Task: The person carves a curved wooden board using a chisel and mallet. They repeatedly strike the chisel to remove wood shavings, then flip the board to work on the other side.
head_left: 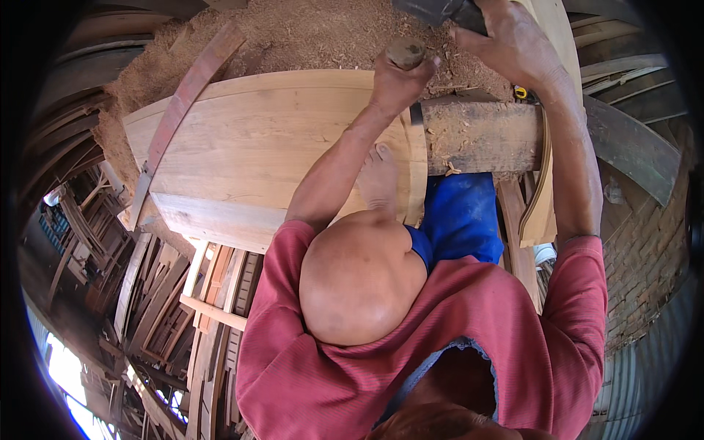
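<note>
A bare foot [379, 180] braces the curved wooden panel [264, 158] on the worktop [484, 136]; a slip could shift it. The left hand [400, 81] is clenched around a wooden handle [405, 53], the right hand [513, 44] grips a dark tool [436, 11]. Sawdust [293, 37] beyond could loosen footing.

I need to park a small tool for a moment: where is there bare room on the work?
The broad pale curved wooden panel is bare between the reddish-brown curved wooden strip and the left forearm. It is crowded around the left hand, right hand and dark tool, with the sawdust heap behind and the bare foot on the panel's right end.
</note>
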{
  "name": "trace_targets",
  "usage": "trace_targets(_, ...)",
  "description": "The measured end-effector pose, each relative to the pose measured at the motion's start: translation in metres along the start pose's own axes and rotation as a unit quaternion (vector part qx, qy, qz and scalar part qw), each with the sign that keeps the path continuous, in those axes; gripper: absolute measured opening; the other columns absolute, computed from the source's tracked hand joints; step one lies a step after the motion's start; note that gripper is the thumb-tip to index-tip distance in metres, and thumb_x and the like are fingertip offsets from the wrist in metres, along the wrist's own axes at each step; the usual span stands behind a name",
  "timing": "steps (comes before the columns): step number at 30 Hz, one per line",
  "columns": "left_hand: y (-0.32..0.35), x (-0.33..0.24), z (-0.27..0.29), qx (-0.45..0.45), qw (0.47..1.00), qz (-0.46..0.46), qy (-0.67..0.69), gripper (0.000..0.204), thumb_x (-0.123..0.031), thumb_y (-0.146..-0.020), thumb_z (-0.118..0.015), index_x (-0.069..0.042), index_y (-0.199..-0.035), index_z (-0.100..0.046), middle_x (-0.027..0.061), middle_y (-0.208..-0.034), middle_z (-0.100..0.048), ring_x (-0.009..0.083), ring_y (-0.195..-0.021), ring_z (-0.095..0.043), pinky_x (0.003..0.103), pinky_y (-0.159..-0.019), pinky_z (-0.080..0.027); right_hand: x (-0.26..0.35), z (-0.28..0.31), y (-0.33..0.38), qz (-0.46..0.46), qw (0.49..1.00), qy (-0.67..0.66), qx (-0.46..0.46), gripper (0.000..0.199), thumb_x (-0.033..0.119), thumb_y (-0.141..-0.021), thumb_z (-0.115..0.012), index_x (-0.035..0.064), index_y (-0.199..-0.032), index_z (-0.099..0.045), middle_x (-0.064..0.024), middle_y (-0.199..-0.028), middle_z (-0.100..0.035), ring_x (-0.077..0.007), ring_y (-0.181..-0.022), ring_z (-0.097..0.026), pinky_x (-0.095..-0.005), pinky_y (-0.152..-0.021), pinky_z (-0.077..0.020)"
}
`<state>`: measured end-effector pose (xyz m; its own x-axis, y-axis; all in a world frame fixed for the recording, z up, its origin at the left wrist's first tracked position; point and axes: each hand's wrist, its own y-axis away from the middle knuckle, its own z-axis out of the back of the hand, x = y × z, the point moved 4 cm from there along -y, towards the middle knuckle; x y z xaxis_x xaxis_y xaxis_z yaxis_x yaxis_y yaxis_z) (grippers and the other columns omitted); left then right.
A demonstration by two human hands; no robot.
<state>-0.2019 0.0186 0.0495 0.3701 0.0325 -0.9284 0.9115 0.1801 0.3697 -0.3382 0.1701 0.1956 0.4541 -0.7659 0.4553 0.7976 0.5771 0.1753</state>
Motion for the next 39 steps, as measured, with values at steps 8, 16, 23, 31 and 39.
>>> trace_targets(8, -0.024, -0.009, 0.005, -0.01, 0.999, -0.034, 0.019, 0.018, -0.013, -0.087, -0.083, -0.002, -0.091, -0.069, 0.0007, -0.082, -0.071, 0.0068, -0.074, -0.063, 0.028, -0.067, -0.054, 0.023, 0.051, -0.004, -0.054, 0.998, -0.018, -0.024, 0.041, 0.031, -0.087, -0.074, -0.0006, -0.112, -0.067, -0.0251, -0.095, -0.072, -0.0432, -0.096, -0.07, -0.0512, -0.087, -0.0543)
trace_targets(16, -0.017, -0.02, 0.006, 0.029, 0.998, -0.005, -0.059, 0.02, -0.018, -0.086, -0.083, -0.003, -0.09, -0.071, 0.0008, -0.078, -0.071, 0.008, -0.07, -0.061, 0.029, -0.065, -0.052, 0.005, -0.015, -0.012, 0.037, 0.987, 0.11, 0.109, 0.038, 0.026, -0.085, -0.072, -0.0025, -0.109, -0.067, -0.0246, -0.093, -0.071, -0.0423, -0.094, -0.07, -0.051, -0.086, -0.0544)
trace_targets(23, -0.022, -0.024, -0.002, 0.027, 0.998, -0.032, -0.041, 0.018, -0.018, -0.087, -0.081, -0.006, -0.084, -0.067, -0.0006, -0.07, -0.066, 0.0072, -0.065, -0.061, 0.028, -0.059, -0.05, 0.001, -0.034, -0.014, 0.1, 0.973, 0.198, 0.057, 0.033, 0.022, -0.081, -0.069, -0.0022, -0.103, -0.068, -0.0267, -0.091, -0.071, -0.0434, -0.097, -0.07, -0.0525, -0.088, -0.0539)
trace_targets(31, -0.031, 0.005, 0.004, 0.012, 1.0, -0.004, -0.027, 0.018, -0.017, -0.085, -0.08, -0.006, -0.089, -0.067, -0.0005, -0.072, -0.066, 0.008, -0.067, -0.059, 0.029, -0.064, -0.052, 0.005, -0.027, -0.044, -0.095, 0.991, 0.007, 0.097, 0.042, 0.032, -0.08, -0.077, -0.0032, -0.1, -0.069, -0.0281, -0.096, -0.072, -0.0434, -0.097, -0.071, -0.0494, -0.087, -0.0556)
trace_targets(39, 0.002, 0.045, -0.008, -0.003, 0.991, 0.107, 0.081, 0.019, -0.015, -0.085, -0.081, -0.007, -0.081, -0.064, -0.0014, -0.069, -0.064, 0.0081, -0.061, -0.058, 0.028, -0.056, -0.047, -0.013, -0.072, -0.015, -0.015, 0.977, 0.038, 0.21, 0.049, 0.026, -0.084, -0.074, 0.0015, -0.125, -0.064, -0.0245, -0.112, -0.07, -0.0395, -0.107, -0.069, -0.0479, -0.098, -0.0538)
